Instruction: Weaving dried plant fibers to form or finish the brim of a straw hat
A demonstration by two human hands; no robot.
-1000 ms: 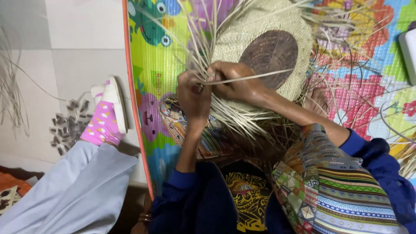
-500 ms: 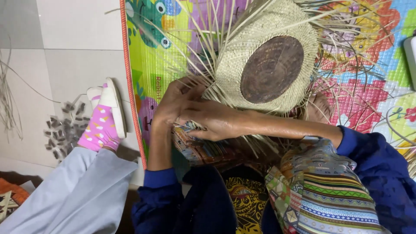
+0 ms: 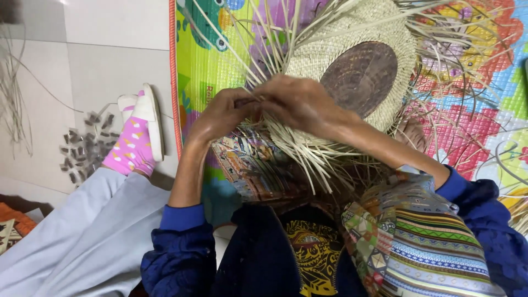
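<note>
The woven straw piece (image 3: 352, 66) sits in the upper middle of the frame. It is a round, pale mat of thin strips with a dark brown circle (image 3: 360, 77) in its middle. Long loose straw strips (image 3: 308, 154) stick out all around its edge, up to the top and down toward the person's lap.

Half a second ago the right arm lay flat across the lower edge of the piece and both hands were lower and more to the left. Now both hands are higher, right at the left edge of the piece. The piece itself has stayed in the same spot.

The left hand (image 3: 223, 113) is curled narrow and pinches some strips at the edge. The right hand (image 3: 300, 102) touches it and is closed over the same bunch of strips.

No box, bowl or basket shows here, so nothing is inside anything.

Under the piece lies a bright play mat (image 3: 212, 60) with green, pink and blue pictures. The person wears blue sleeves (image 3: 181, 217) and patterned cloth (image 3: 423, 242) over the lap. At the left, on the pale tiled floor (image 3: 104, 49), is a foot in a pink spotted sock (image 3: 129, 148) and a white sandal (image 3: 151, 118), with a light grey trouser leg (image 3: 82, 242) below it. Some loose dry strips (image 3: 16, 93) lie at the far left.
</note>
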